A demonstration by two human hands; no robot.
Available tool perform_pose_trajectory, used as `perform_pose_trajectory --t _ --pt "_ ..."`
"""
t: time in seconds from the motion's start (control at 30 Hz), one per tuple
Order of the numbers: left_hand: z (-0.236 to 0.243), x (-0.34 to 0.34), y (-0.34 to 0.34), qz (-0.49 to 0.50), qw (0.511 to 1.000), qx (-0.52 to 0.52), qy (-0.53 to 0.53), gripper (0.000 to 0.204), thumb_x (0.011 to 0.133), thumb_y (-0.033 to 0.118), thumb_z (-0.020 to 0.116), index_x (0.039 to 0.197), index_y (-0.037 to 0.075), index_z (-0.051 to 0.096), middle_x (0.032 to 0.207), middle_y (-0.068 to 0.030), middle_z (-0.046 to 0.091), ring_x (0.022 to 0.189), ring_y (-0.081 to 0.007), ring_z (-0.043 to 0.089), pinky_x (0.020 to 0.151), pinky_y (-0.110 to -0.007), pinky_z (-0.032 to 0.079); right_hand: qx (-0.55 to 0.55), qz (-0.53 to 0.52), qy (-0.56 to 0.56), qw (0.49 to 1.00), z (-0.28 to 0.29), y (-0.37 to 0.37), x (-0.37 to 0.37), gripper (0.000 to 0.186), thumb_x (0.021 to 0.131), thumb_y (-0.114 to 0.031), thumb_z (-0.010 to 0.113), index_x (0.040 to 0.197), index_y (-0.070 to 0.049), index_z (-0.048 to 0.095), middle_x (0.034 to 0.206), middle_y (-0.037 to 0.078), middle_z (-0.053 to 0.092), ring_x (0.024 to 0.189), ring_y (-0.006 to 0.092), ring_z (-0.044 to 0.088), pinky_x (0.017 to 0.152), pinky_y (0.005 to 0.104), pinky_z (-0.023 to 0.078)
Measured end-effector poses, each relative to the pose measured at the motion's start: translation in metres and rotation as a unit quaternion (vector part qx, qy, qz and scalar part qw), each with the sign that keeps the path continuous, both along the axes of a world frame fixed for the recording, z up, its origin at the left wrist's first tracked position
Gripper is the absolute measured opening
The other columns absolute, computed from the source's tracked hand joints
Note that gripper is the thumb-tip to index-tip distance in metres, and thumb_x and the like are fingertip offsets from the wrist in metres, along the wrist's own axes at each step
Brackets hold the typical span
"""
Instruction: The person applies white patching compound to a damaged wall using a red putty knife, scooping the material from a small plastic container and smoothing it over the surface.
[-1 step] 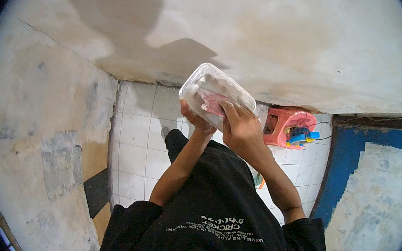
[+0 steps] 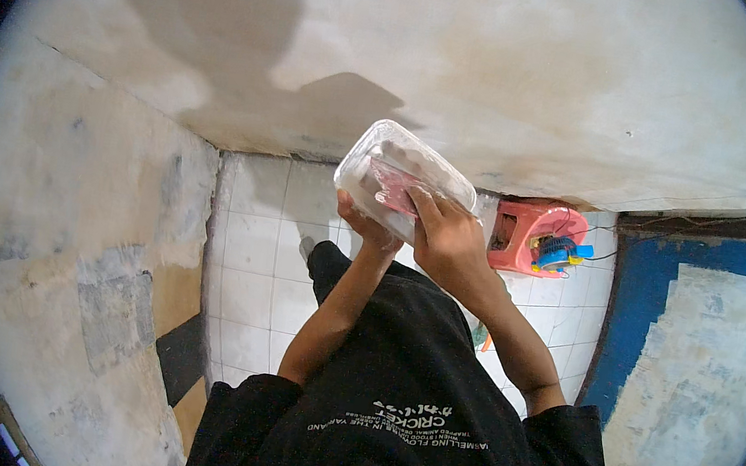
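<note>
A clear plastic tub [image 2: 453, 174] smeared with a white paste is held up in front of me, tilted. My left hand [image 2: 368, 223] grips it by its near side and underside, the fingers partly hidden behind it. Inside the tub is a flat pink scraper [image 2: 389, 185] with white paste on its blade. My right hand [image 2: 448, 240] is closed on the scraper's near end, fingers pointing into the tub. The tub's bottom shows dark and greyish through the paste.
Ahead rises a stained pale wall [image 2: 537, 86]; another patchy wall [image 2: 88, 228] stands at left. A pink plastic stool [image 2: 508, 258] bears a blue device [image 2: 557, 252] with cables. A blue door-like panel [image 2: 638, 291] with a whitish patch is at right. White tiles [image 2: 252, 242] cover the floor.
The tub and the scraper have shifted very slightly to the right, both hands moving with them. Both grips stay the same.
</note>
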State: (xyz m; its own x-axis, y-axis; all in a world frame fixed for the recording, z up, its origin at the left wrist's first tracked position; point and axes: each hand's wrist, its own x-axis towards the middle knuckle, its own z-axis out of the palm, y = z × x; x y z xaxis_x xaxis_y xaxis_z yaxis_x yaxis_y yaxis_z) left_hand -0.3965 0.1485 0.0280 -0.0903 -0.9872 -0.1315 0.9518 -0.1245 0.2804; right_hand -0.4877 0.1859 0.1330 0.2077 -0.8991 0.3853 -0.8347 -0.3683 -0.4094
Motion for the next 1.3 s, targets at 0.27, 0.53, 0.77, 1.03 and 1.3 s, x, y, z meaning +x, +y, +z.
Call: perform_pose_trajectory --t 0.27,0.53,0.77,1.03,1.3 --pt "0.014 -0.002 0.002 -0.004 0.999 -0.027 -0.029 0.088 0.073 0.072 0.042 0.132 0.007 0.039 0.124 -0.0121 0.047 0.110 -0.0267 0.050 0.091 -0.043 0.044 0.105 -0.125 -0.025 0.986 0.041 0.002 -0.015 0.029 0.076 0.002 0.054 0.105 -0.003 0.055 0.076 0.021 0.061 0.068 0.0385 0.061 0.057 0.0452 0.047" --pt "0.018 0.002 0.002 -0.008 0.996 -0.054 -0.077 0.092 0.072 0.075 0.039 0.132 0.005 0.037 0.124 -0.0128 0.047 0.111 -0.0275 0.050 0.091 -0.043 0.044 0.086 -0.131 -0.044 0.987 0.038 -0.003 -0.012 0.032 0.070 0.004 0.052 0.101 -0.002 0.057 0.072 0.022 0.060 0.067 0.0396 0.060 0.059 0.0455 0.046" --pt "0.008 0.003 0.004 -0.015 0.998 -0.042 -0.046 0.095 0.070 0.077 0.041 0.132 0.005 0.038 0.125 -0.0123 0.046 0.112 -0.0259 0.049 0.091 -0.042 0.044 0.087 -0.096 0.028 0.991 0.026 -0.012 0.002 0.036 0.064 0.004 0.054 0.099 -0.003 0.058 0.074 0.020 0.061 0.066 0.0370 0.061 0.060 0.0449 0.049" --pt "-0.014 0.011 0.007 -0.037 0.996 -0.036 -0.077 0.083 0.076 0.075 0.031 0.125 0.009 0.044 0.121 -0.0124 0.049 0.109 -0.0293 0.048 0.092 -0.045 0.040 0.086 -0.028 0.062 0.994 0.036 -0.012 0.008 0.036 0.063 0.001 0.055 0.098 -0.003 0.058 0.077 0.016 0.064 0.068 0.0350 0.062 0.061 0.0435 0.050" --pt "-0.007 0.007 0.010 -0.052 0.997 -0.032 -0.049 0.083 0.078 0.076 0.031 0.127 0.010 0.043 0.122 -0.0112 0.049 0.111 -0.0284 0.048 0.096 -0.044 0.039 0.117 -0.008 0.101 0.988 0.038 -0.011 0.019 0.029 0.064 0.002 0.055 0.092 -0.003 0.056 0.075 0.017 0.063 0.067 0.0338 0.063 0.060 0.0446 0.049"
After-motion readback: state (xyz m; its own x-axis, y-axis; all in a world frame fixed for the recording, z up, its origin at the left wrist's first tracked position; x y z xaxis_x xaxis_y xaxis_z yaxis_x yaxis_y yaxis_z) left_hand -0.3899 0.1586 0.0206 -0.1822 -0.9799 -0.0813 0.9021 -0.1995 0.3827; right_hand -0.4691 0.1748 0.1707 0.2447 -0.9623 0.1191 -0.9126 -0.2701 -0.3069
